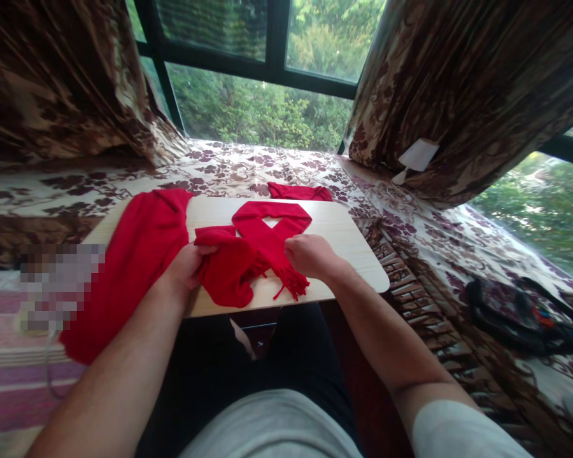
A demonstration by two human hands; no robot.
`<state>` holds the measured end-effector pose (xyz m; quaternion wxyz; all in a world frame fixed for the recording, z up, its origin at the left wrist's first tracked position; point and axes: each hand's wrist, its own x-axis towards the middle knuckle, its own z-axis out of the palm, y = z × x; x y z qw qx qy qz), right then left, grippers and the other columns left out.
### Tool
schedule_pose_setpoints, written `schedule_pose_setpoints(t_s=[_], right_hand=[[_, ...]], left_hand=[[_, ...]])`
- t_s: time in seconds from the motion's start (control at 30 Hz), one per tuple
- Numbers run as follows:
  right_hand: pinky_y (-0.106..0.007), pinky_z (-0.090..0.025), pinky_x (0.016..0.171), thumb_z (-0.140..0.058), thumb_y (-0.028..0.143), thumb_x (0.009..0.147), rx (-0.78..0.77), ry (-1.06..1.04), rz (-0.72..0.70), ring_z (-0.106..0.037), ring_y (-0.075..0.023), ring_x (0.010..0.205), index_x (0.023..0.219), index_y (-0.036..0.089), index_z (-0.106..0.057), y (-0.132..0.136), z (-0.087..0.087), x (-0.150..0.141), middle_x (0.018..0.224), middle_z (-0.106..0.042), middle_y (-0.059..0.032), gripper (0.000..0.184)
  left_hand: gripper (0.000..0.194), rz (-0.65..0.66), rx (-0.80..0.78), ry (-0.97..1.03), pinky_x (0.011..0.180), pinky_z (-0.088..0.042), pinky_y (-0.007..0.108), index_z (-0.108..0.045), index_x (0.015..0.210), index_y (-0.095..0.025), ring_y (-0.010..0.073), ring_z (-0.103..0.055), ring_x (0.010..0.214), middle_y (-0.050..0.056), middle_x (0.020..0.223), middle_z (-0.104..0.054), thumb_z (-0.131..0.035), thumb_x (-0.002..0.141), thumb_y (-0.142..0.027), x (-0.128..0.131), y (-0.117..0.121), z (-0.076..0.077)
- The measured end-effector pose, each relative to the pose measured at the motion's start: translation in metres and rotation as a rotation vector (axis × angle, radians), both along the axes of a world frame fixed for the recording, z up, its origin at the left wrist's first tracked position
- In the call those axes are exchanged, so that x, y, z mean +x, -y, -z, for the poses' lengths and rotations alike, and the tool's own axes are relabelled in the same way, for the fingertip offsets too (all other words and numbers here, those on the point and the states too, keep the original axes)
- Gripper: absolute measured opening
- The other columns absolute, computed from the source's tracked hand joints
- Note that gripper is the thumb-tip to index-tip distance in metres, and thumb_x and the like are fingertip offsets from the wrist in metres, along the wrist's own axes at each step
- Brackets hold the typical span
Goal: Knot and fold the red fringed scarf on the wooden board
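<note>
A red fringed scarf (267,238) lies on a small light wooden table (348,245), looped and crossed over itself in the middle. My left hand (187,266) grips a bunched part of the scarf at its left side. My right hand (310,256) pinches the crossed strand near the fringed end, which hangs toward the table's front edge. Another stretch of red cloth (134,261) drapes over the table's left side and down off it. A further red piece (298,191) lies behind the table's far edge.
The table stands on floral bedding (248,168) in a window bay with brown patterned curtains (458,83) on both sides. A black bag (516,315) with cables lies at the right. A white tag (417,156) hangs on the right curtain.
</note>
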<state>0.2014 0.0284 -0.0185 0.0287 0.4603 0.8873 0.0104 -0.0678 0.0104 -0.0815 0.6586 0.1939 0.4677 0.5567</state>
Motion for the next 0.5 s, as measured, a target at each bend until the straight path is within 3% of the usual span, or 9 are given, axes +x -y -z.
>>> schedule_pose_setpoints(t_s=[0.1, 0.2, 0.33, 0.5], right_hand=[[-0.032, -0.046, 0.097, -0.040, 0.020, 0.098, 0.088, -0.245, -0.083, -0.063, -0.0235, 0.116, 0.129, 0.013, -0.064, -0.009, 0.023, -0.008, 0.127, -0.068, -0.0159, 0.040], [-0.034, -0.035, 0.114, -0.039, 0.026, 0.100, 0.062, -0.384, -0.183, -0.044, -0.0228, 0.141, 0.149, 0.009, -0.045, -0.020, 0.050, -0.017, 0.152, -0.047, -0.0165, 0.052], [-0.045, -0.021, 0.123, -0.038, 0.040, 0.102, -0.056, -0.339, -0.229, -0.023, -0.0249, 0.153, 0.158, 0.012, -0.030, -0.032, 0.075, -0.024, 0.164, -0.026, -0.0139, 0.063], [-0.047, -0.013, 0.125, -0.033, 0.050, 0.102, -0.101, -0.246, -0.239, -0.017, -0.0246, 0.154, 0.160, 0.017, -0.026, -0.035, 0.083, -0.024, 0.166, -0.020, -0.0087, 0.067]], left_hand=[[0.027, 0.007, -0.012, 0.015, 0.070, -0.063, 0.033, -0.072, 0.092, -0.008, 0.0254, -0.073, 0.071, 0.011, 0.082, -0.076, -0.062, 0.067, -0.006, -0.001, 0.002, -0.001], [0.029, 0.067, 0.007, 0.044, 0.076, -0.062, 0.034, -0.072, 0.097, -0.008, 0.0264, -0.074, 0.079, 0.011, 0.089, -0.077, -0.063, 0.070, -0.008, -0.003, 0.004, -0.002], [0.026, 0.076, 0.017, 0.044, 0.074, -0.062, 0.034, -0.072, 0.094, -0.008, 0.0256, -0.073, 0.076, 0.009, 0.084, -0.076, -0.062, 0.071, -0.008, -0.003, 0.005, -0.003], [0.022, 0.056, 0.052, 0.055, 0.074, -0.060, 0.033, -0.071, 0.095, -0.007, 0.0231, -0.070, 0.075, 0.009, 0.086, -0.075, -0.062, 0.076, -0.008, -0.008, 0.006, -0.001]])
